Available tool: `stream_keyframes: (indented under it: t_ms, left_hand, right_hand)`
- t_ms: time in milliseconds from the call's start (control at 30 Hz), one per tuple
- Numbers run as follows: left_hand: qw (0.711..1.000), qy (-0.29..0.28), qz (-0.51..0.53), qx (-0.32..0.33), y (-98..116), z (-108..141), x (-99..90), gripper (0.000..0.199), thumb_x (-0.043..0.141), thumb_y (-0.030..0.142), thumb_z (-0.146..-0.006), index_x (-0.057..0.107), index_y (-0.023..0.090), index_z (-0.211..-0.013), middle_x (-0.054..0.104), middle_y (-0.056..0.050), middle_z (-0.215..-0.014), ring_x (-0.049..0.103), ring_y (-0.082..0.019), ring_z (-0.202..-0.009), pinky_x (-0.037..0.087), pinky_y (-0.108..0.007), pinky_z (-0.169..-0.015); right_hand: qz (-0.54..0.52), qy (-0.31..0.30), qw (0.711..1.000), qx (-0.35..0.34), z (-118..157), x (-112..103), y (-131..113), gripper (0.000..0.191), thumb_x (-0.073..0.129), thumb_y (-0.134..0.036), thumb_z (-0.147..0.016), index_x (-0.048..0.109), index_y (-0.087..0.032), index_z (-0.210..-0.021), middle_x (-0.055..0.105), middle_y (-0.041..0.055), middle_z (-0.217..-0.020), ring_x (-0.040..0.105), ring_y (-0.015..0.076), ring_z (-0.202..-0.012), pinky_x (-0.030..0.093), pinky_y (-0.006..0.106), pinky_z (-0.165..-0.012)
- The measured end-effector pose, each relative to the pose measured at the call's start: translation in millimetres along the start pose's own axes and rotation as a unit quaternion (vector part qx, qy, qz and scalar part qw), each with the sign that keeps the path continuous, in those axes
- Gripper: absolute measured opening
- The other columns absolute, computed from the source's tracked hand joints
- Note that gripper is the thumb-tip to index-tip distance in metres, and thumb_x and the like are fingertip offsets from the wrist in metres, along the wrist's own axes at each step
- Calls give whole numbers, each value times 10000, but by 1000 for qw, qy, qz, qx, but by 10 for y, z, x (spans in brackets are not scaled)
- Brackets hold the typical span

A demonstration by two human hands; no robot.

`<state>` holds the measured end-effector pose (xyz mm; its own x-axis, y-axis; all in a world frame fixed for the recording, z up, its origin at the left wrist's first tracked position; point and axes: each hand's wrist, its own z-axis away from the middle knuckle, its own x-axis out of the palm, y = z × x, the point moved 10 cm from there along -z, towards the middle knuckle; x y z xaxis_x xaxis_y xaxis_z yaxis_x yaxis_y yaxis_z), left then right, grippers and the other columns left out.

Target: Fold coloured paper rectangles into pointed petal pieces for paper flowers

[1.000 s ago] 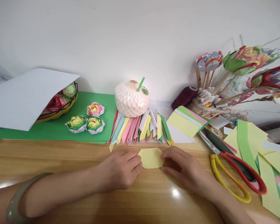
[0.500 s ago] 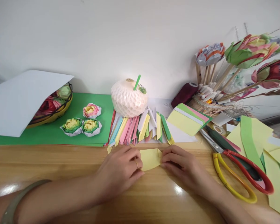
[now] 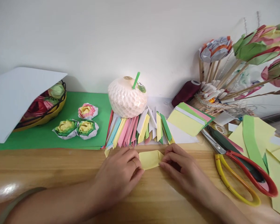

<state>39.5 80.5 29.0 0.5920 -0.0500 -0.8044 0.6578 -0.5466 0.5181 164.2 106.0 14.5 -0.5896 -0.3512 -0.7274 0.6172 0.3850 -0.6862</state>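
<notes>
A small piece of yellow paper lies between my hands near the table's middle, its right corner folded over. My left hand grips its left end, fingers curled, with a ring on one finger. At the right end, the thumb and fingers of my right hand pinch the folded corner. Just behind the paper, several folded paper strips in pink, yellow, white, blue and green lie in a row. A stack of yellow, green and pink paper sheets sits behind my right hand.
Scissors with red and yellow handles lie to the right, beside loose paper pieces. A white textured ball with a green straw stands at the back. Several paper flowers rest on green sheets, near a covered basket.
The camera view has shifted slightly. Both hands keep their hold on the yellow paper, and my right fingers have moved a little at the folded corner.
</notes>
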Motion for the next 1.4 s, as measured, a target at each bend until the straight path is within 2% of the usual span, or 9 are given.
stream_keyframes:
  t_ms: [200, 400, 633, 900, 1067, 1400]
  left_hand:
    - [999, -9, -32, -28, -31, -30, 25, 184, 420, 149, -853, 555, 160, -728, 572, -28, -809, 540, -177, -726, 410, -296, -623]
    - [998, -31, -25, -50, -59, -52, 62, 184, 419, 185, -850, 551, 169, -722, 562, -33, -820, 540, -182, -722, 412, -303, -622]
    - [995, -49, -78, -43, -57, -101, 118, 177, 419, 124, -813, 549, 168, -701, 572, -40, -785, 560, -196, -703, 451, -326, -613]
    - [984, 8, -176, 12, 45, -141, 103, 143, 448, 99, -749, 532, 162, -651, 577, -40, -690, 565, -177, -561, 448, -274, -465]
    - [973, 47, -221, 43, 105, -152, 71, 160, 416, 81, -738, 516, 158, -640, 582, -51, -649, 570, -189, -506, 451, -289, -420]
    - [960, 57, -268, 65, 135, -131, 79, 181, 377, 97, -805, 492, 168, -684, 585, -45, -665, 551, -163, -475, 424, -289, -429]
  right_hand:
    - [16, 6, 1000, 10, -19, 8, -12, 177, 454, -170, -895, 516, -197, -731, 514, 27, -824, 552, 146, -718, 456, 269, -632]
    - [27, 13, 1000, 7, -37, 6, -23, 180, 444, -152, -886, 504, -194, -722, 504, 23, -804, 537, 134, -686, 448, 256, -601]
    - [45, 24, 999, 15, -36, 10, -30, 167, 441, -130, -862, 486, -198, -716, 504, 22, -786, 523, 129, -650, 442, 253, -569]
    - [66, 40, 997, 7, -40, 0, -43, 166, 426, -121, -856, 461, -203, -715, 497, 22, -772, 522, 133, -636, 449, 253, -552]
    - [67, 37, 997, 3, -34, 15, -53, 165, 401, -122, -875, 440, -206, -739, 491, 26, -797, 531, 134, -654, 461, 255, -565]
    - [82, 42, 996, 3, -38, 28, -59, 151, 396, -132, -875, 424, -219, -755, 505, 42, -831, 543, 147, -677, 472, 264, -565]
